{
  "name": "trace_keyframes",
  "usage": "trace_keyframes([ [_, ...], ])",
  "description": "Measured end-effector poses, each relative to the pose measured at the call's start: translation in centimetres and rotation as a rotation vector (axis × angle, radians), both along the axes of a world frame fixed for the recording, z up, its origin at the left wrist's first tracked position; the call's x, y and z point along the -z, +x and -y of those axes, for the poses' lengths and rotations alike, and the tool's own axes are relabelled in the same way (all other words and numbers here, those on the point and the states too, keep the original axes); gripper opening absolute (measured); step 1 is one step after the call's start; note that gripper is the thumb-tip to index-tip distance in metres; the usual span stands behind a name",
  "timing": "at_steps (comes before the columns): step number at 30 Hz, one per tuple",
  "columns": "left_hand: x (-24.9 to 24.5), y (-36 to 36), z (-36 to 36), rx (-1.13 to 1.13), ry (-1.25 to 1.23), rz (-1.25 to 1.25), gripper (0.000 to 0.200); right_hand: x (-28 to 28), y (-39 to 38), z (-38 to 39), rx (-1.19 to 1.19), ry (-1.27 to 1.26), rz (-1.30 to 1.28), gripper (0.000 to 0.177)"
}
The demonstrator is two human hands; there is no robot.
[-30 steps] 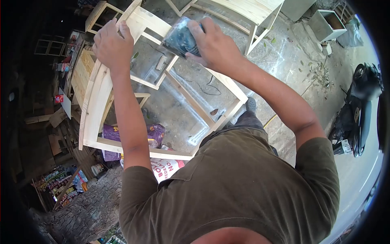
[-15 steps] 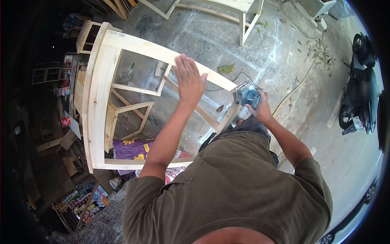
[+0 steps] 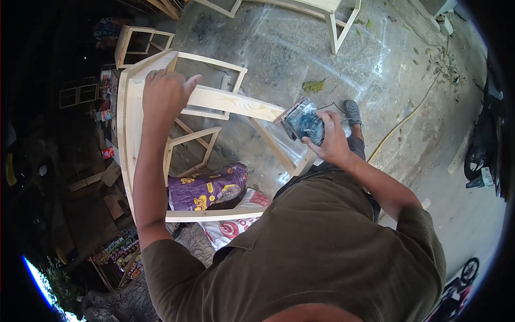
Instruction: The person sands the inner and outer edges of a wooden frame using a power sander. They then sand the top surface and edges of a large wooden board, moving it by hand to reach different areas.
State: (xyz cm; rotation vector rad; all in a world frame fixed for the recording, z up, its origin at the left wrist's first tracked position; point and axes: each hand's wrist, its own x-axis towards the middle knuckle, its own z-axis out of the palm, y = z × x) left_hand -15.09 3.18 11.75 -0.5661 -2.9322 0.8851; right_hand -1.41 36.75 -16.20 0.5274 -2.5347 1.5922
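My left hand (image 3: pixel 165 97) has its fingers curled over the upper left corner of a pale wooden frame (image 3: pixel 236 102), thumb pointing out to the right. In my right hand (image 3: pixel 333 140) is a blue, dust-covered power sander (image 3: pixel 304 122). The sander is tilted, with its pad side against or very close to the right end of the frame's long rail; exact contact cannot be made out. A dark cord (image 3: pixel 333 105) shows beside the tool.
A purple printed sack (image 3: pixel 206 188) and a white-and-red sack (image 3: pixel 230 225) lie by the frame. More wooden frames stand behind, one at the top (image 3: pixel 335 32). A yellow hose (image 3: pixel 399 129) crosses the concrete; a foot in a grey clog (image 3: pixel 352 111) stands right of the sander.
My left hand has gone from lying flat on the rail to gripping the frame's left corner. The wooden frame has shifted and tilted. The sander has moved left and tipped; the clog has appeared.
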Motion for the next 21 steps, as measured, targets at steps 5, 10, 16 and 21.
trace_keyframes([
  [5,1.2,0.9,-2.4,-0.018,0.152,0.22,0.028,-2.1,-4.6,0.0,-0.22,-0.024,-0.142,0.09],
  [10,4.2,2.5,-4.6,0.056,0.258,0.183,0.018,-3.8,-9.6,0.7,-0.452,-0.037,-0.324,0.084],
  [16,-1.8,3.3,-2.4,-0.259,-0.049,-0.504,0.016,-7.7,-15.3,3.5,-0.561,-0.243,0.006,0.094],
  [21,19.5,12.5,-1.1,-1.028,2.069,-0.901,0.038,-10.7,-23.1,8.1,-0.736,-0.33,0.285,0.096],
])
